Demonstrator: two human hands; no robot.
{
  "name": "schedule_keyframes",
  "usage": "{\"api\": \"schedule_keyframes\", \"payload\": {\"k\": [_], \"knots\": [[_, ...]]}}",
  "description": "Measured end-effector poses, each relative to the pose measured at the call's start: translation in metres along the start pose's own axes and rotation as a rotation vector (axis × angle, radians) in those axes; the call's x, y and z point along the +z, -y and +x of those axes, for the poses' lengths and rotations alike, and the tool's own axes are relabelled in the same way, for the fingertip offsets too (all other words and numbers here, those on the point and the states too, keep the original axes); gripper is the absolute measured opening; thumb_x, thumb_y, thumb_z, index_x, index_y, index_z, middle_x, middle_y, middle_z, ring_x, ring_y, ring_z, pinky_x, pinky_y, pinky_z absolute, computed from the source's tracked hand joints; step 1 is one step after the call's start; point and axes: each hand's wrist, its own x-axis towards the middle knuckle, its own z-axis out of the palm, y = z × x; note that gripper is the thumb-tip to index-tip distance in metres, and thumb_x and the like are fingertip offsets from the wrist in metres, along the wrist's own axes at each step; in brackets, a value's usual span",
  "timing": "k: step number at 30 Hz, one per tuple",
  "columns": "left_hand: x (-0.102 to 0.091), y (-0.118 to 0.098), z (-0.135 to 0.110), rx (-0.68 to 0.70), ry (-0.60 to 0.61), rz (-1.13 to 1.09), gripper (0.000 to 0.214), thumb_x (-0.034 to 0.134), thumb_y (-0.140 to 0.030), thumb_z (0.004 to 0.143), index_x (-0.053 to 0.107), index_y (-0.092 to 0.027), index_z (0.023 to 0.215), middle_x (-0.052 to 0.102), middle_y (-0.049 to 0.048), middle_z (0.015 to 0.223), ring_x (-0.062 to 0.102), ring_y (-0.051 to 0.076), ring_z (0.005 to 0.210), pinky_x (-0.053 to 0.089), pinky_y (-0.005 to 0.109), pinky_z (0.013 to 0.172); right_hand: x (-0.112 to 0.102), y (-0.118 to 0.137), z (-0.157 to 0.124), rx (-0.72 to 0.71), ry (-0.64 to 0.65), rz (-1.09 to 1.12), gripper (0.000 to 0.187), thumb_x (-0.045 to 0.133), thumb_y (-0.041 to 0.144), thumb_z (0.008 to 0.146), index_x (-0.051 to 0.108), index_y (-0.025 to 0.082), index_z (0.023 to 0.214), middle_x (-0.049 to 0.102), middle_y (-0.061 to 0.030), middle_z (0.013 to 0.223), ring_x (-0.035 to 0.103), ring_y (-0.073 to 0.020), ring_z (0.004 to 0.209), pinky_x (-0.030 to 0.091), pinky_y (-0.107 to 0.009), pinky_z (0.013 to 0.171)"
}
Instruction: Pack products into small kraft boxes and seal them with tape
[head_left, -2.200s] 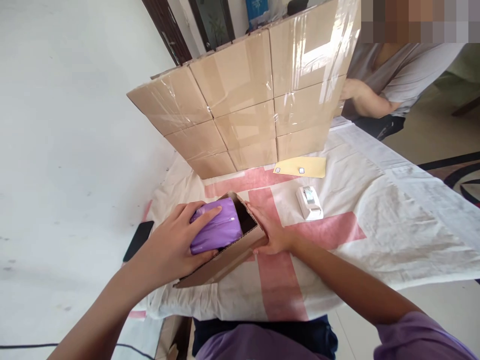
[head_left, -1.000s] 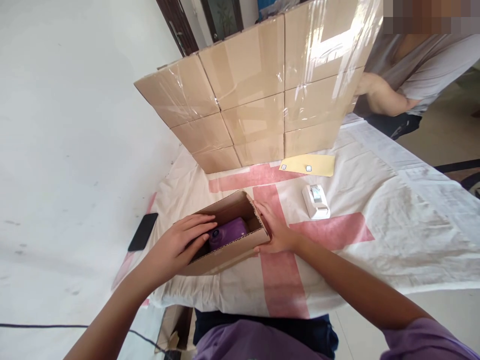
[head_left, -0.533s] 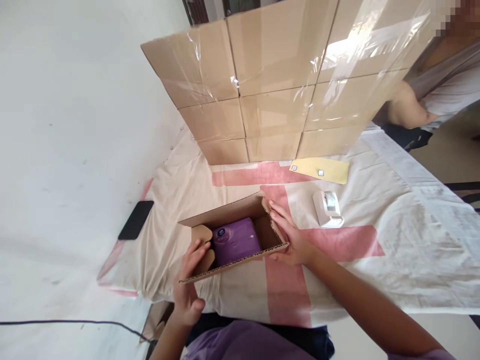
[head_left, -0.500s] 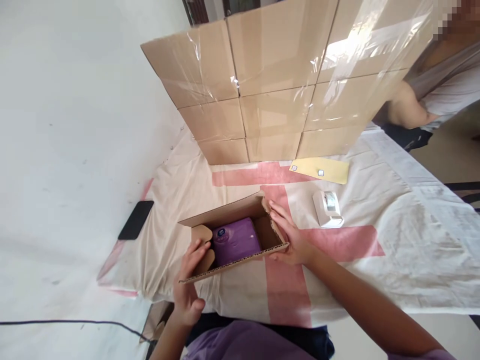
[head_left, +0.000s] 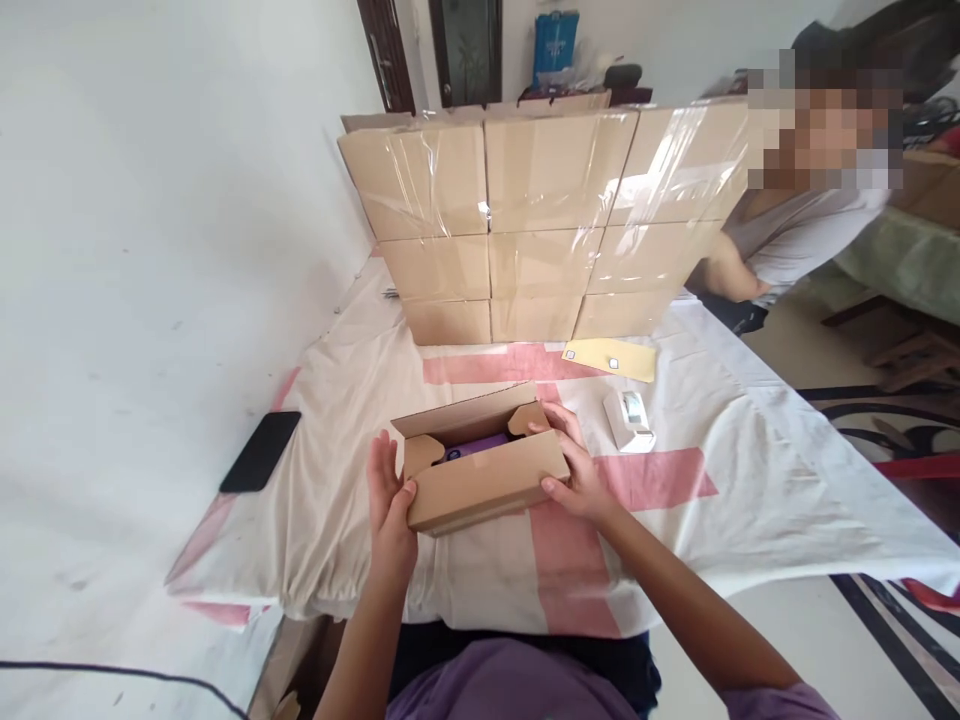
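Observation:
An open cardboard box [head_left: 489, 483] rests near the front of the cloth-covered table, its long front flap folded partly inward and the back flap standing up. Inside lies a purple pack [head_left: 480, 447], mostly covered by that front flap. At the box's left end is my left hand [head_left: 393, 500], thumb on the front corner and fingers upright along the side. My right hand [head_left: 579, 470] grips the right end, thumb on the front face, with fingers around the side and over the end flap.
Behind the box stands a wall of taped cartons [head_left: 547, 190]. A yellow card [head_left: 626, 358] and a white tape dispenser [head_left: 628, 422] lie to the right. On the left is a black phone [head_left: 261, 452] near the wall. Another person [head_left: 795, 230] is beyond the table's right side.
The front flap has come up and inward over the purple pack, and the right end flap is folded in. My left hand has shifted to the front corner. The camera view has tilted up.

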Motion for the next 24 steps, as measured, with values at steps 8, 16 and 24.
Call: {"api": "schedule_keyframes", "payload": {"k": [8, 16, 24], "knots": [[-0.005, 0.005, 0.019, -0.079, 0.046, -0.225, 0.083, 0.047, -0.027, 0.087, 0.017, -0.036, 0.164, 0.036, 0.0069, 0.167, 0.04, 0.025, 0.153, 0.048, 0.042, 0.115, -0.009, 0.04, 0.037, 0.022, -0.005, 0.132, 0.077, 0.059, 0.059, 0.097, 0.027, 0.035, 0.162, 0.03, -0.0069, 0.169, 0.026, -0.033, 0.158, 0.024, -0.057, 0.13], [-0.018, -0.007, 0.017, 0.079, 0.091, -0.016, 0.018, 0.052, -0.031, 0.092, 0.067, -0.022, 0.089, 0.064, 0.0082, 0.131, 0.053, 0.028, 0.133, 0.04, 0.051, 0.118, -0.004, 0.038, 0.025, -0.078, -0.014, -0.338, 0.023, 0.063, 0.032, 0.093, 0.07, 0.03, 0.115, 0.073, -0.0068, 0.119, 0.058, -0.0346, 0.12, 0.039, -0.06, 0.106], [-0.02, -0.045, 0.004, 0.307, 0.208, 0.66, 0.04, 0.043, -0.032, 0.102, 0.07, -0.028, 0.131, 0.066, 0.0099, 0.135, 0.049, 0.034, 0.132, 0.029, 0.066, 0.117, 0.005, 0.045, 0.014, 0.002, -0.052, -0.405, 0.018, 0.059, 0.031, 0.097, 0.07, 0.029, 0.11, 0.075, -0.0061, 0.119, 0.058, -0.034, 0.121, 0.037, -0.059, 0.102]]}}
